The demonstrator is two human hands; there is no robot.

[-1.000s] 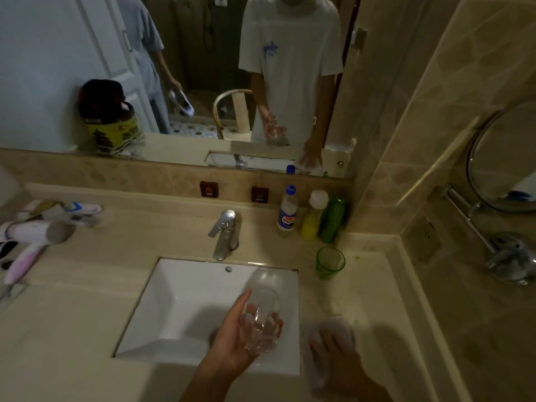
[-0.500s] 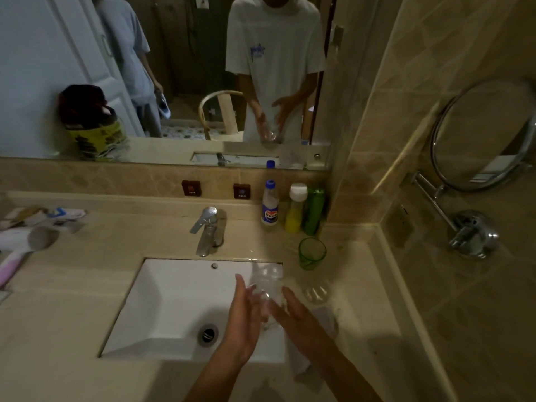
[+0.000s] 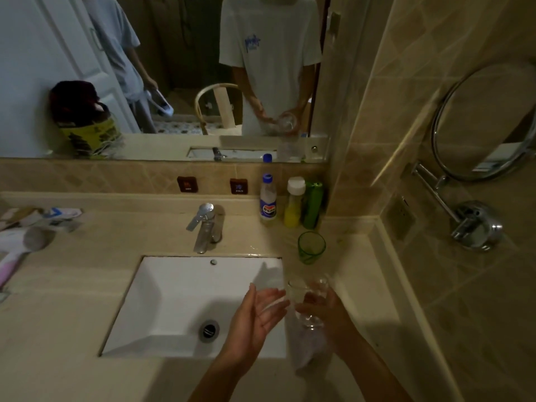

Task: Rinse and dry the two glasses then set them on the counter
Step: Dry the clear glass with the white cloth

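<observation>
Dim, warm light is leaving the frame murky and grainy. The hands (image 3: 290,311) are blurring at lower centre, casting soft shadows across the white sink (image 3: 174,300). Wide-angle distortion is bending the tiled wall (image 3: 435,82) at the right edge.

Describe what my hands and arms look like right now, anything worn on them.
Both hands are bare: the left hand and the right hand show no gloves, and no rings can be made out in the dim light. Both forearms are uncovered, with no watch or bracelet in view. In the mirror, the short sleeves of a white T-shirt with a small blue print end above the elbows.
</observation>
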